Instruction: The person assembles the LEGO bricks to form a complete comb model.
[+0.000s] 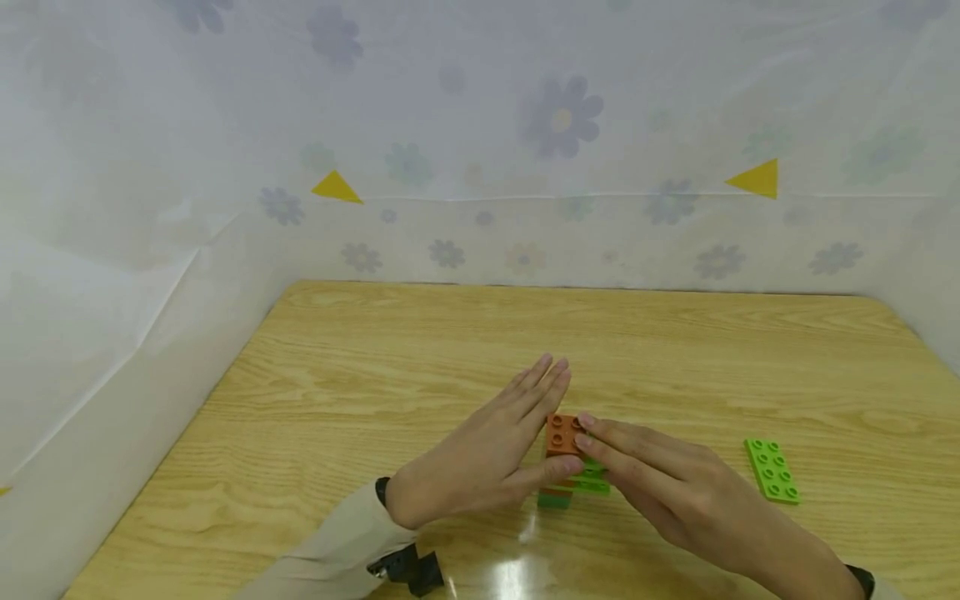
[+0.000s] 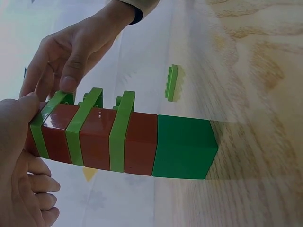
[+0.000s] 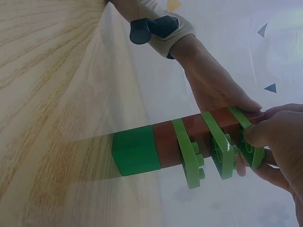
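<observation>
A tower of toy building bricks (image 2: pixel 97 137) stands on the table. It has a dark green brick (image 2: pixel 184 147) at its base, then red-brown bricks layered with light green plates (image 3: pixel 189 156) that jut out to the right. A red-brown brick (image 1: pixel 557 442) tops it. My left hand (image 1: pixel 487 450) lies along the tower's left side with straight fingers, its thumb across the front near the top. With its fingertips on the top brick and its thumb at the uppermost light green plate, my right hand (image 1: pixel 697 492) pinches the tower's upper end.
A loose light green plate (image 1: pixel 772 471) lies studs up on the wooden table (image 1: pixel 375 350), to the right of the tower. Pale flowered sheeting (image 1: pixel 450 125) rises behind the table and along its sides. A black device (image 1: pixel 408 569) is strapped at the left wrist.
</observation>
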A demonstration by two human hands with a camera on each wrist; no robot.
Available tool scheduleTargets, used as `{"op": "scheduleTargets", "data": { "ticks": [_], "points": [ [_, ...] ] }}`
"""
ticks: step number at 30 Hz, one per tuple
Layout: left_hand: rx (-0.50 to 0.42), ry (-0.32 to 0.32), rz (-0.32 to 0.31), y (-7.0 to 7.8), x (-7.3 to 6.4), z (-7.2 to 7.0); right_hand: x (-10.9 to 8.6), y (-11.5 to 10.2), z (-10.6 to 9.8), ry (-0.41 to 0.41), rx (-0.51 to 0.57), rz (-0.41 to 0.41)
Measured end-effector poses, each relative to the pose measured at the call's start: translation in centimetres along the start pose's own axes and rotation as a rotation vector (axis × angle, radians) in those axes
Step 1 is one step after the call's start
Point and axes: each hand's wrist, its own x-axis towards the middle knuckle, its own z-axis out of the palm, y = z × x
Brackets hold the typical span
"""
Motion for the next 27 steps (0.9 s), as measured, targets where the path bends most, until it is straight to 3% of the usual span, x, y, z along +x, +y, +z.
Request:
{"op": "scheduleTargets", "data": {
  "ticks": [18,24,27],
  "points": [
    [-0.041,0.0,-0.004,-0.1,-0.1,0.0,-0.2,0.0,-0.3,-0.022,-0.058,0.021],
    [-0.026,0.001,-0.018,-0.1,0.0,0.0,-0.7,0.4,-1.1,-0.01,-0.113,0.065],
    [-0.021,-0.002,-0.026,-0.1,0.0,0.0,-1.4,0.6,-1.8,-0.026,-0.15,0.128]
  ]
}}
